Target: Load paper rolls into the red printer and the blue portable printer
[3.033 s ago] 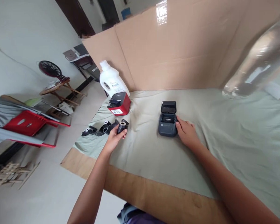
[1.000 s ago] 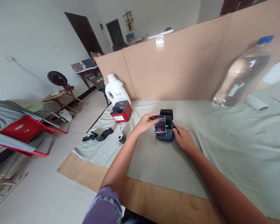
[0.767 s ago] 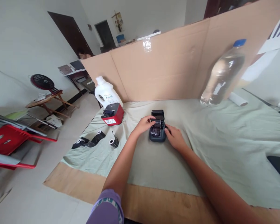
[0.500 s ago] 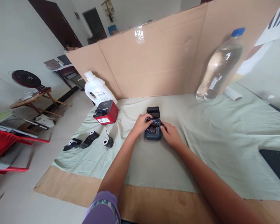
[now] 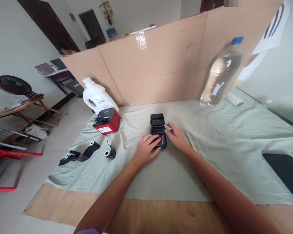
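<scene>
A small dark thermal printer (image 5: pixel 163 141) lies on the cloth in front of me, its lid (image 5: pixel 157 119) tipped back away from me. My left hand (image 5: pixel 146 148) rests over the printer's front left part, fingers stretched across it and hiding that side. At the right edge, my right hand (image 5: pixel 175 136) has its fingers apart, the lower fingertips at or very near the printer's side. I cannot tell whether they press on it. Nothing shows in either hand. To the left stand a black paper roll (image 5: pixel 110 153) and a partly unrolled black strip (image 5: pixel 89 152).
A red and black box-shaped printer (image 5: pixel 107 122) stands at the back left before a white jug (image 5: pixel 100 97). A cardboard panel (image 5: pixel 156 71) closes the rear. A water bottle (image 5: pixel 221 76), a white tube (image 5: pixel 234 99) and a black phone-like slab (image 5: pixel 282 172) are on the right.
My left hand has moved from the printer's upper compartment down over its front, its fingers now spread flatter. My right hand has loosened, its fingers more apart. The view has shifted slightly.
</scene>
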`<action>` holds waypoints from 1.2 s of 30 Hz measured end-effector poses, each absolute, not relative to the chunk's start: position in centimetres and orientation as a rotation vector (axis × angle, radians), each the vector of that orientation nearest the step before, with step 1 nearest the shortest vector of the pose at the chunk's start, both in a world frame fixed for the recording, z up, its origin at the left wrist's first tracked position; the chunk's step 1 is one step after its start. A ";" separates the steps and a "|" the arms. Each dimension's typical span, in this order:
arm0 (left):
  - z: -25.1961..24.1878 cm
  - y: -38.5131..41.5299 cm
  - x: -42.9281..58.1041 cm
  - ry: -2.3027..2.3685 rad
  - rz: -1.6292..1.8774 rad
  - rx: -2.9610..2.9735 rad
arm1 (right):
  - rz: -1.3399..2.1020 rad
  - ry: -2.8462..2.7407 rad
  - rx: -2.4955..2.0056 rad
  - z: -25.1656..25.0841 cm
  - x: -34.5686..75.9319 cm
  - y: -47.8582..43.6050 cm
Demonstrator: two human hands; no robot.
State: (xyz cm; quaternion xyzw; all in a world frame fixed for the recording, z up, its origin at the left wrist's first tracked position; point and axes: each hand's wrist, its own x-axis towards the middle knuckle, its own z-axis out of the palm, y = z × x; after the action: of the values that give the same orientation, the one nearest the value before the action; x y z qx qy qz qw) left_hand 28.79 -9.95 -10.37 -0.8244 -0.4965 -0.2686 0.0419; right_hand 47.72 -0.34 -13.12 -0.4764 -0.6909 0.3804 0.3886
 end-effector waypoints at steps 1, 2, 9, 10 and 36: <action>-10.9 -10.6 28.8 -1.521 -0.794 -2.508 | 1.000 -1.728 -1.186 -12.9 47.5 0.4; -11.4 -11.0 28.9 -1.534 -0.775 -2.488 | 1.019 -1.711 -1.160 -12.6 47.1 1.1; -12.3 -11.0 29.0 -1.534 -0.774 -2.443 | 1.025 -1.641 -1.079 -10.7 45.1 3.4; -12.3 -11.0 29.0 -1.540 -0.775 -2.439 | 1.012 -1.647 -1.063 -10.6 45.1 3.0; -13.1 -10.3 28.5 -1.837 -1.064 -2.433 | 1.129 -1.644 -1.096 -13.1 44.9 -1.1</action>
State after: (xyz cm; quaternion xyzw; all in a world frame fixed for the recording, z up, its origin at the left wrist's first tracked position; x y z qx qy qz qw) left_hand 28.49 -10.32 -13.08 -0.7528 -0.5684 -0.3291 -0.0438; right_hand 44.85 -1.07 -13.07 -0.4370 -0.6558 0.4502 0.4198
